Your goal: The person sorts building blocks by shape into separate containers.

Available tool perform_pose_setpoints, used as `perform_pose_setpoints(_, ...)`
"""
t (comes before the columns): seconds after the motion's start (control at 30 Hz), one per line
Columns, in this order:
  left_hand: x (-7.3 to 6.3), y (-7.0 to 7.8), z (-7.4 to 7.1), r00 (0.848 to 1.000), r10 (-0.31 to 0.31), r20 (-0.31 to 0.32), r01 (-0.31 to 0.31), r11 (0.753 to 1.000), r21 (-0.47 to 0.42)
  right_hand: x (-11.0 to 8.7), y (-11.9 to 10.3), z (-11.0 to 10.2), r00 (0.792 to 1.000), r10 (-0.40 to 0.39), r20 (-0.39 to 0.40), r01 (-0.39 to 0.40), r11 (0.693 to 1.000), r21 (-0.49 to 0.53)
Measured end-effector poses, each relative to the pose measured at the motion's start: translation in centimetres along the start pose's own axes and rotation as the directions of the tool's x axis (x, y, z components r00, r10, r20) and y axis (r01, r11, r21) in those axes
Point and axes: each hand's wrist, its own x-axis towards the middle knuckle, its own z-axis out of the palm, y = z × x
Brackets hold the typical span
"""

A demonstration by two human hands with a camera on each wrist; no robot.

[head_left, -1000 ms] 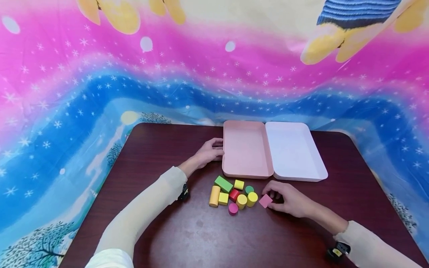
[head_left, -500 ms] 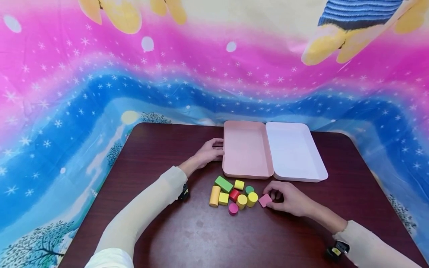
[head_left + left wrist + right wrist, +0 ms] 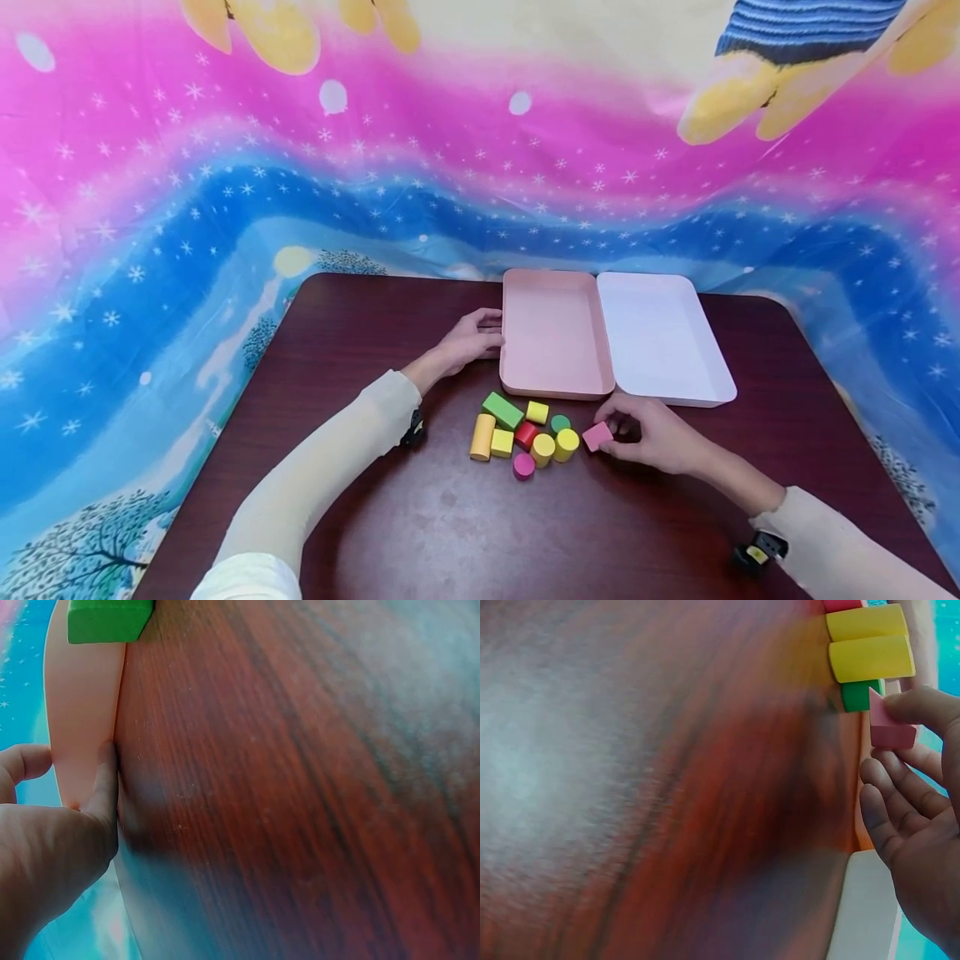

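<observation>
My right hand (image 3: pixel 656 437) pinches a pink wooden block (image 3: pixel 597 437) between thumb and fingers, just right of a cluster of toy blocks. In the right wrist view the pink block (image 3: pixel 892 736) shows a flat side, with the other fingers loosely bent below it. My left hand (image 3: pixel 468 340) rests against the left wall of a pink tray (image 3: pixel 555 333). The left wrist view shows its thumb lying along the tray's outer wall (image 3: pixel 82 712) and a finger at the edge. Nearest the pink block stand two yellow cylinders (image 3: pixel 567 443) and a green cylinder (image 3: pixel 560 423).
A white tray (image 3: pixel 663 333) adjoins the pink one on its right. The cluster also has a long green block (image 3: pixel 502 410), an orange piece (image 3: pixel 482 437), a red piece (image 3: pixel 526 434), yellow pieces (image 3: pixel 502 442) and a magenta cylinder (image 3: pixel 524 466). A printed cloth (image 3: pixel 450 125) hangs behind the table.
The right hand and the pink block have shifted slightly away from me, toward the trays, and the block has turned a little. The left hand stays at the pink tray.
</observation>
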Motion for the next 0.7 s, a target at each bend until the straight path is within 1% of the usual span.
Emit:
perform_pose_setpoints(0.17, 0.0, 0.1, 0.1, 1.0, -0.004, -0.005, 0.004, 1.0, -0.005, 0.4, -0.4, -0.4, 1.0, -0.003, -0.002, 0.003, 1.0, -0.019)
perform_pose_setpoints(0.43, -0.1, 0.1, 0.3, 1.0, -0.004, -0.011, 0.004, 1.0, 0.019, 0.6, -0.7, -0.9, 1.0, 0.002, 0.002, -0.002, 0.999, -0.033)
perform_pose_setpoints(0.7, -0.2, 0.2, 0.2, 1.0, -0.004, -0.014, 0.005, 0.999, 0.036, 1.0, -0.9, -1.8, 1.0, -0.005, -0.021, 0.004, 1.0, -0.031)
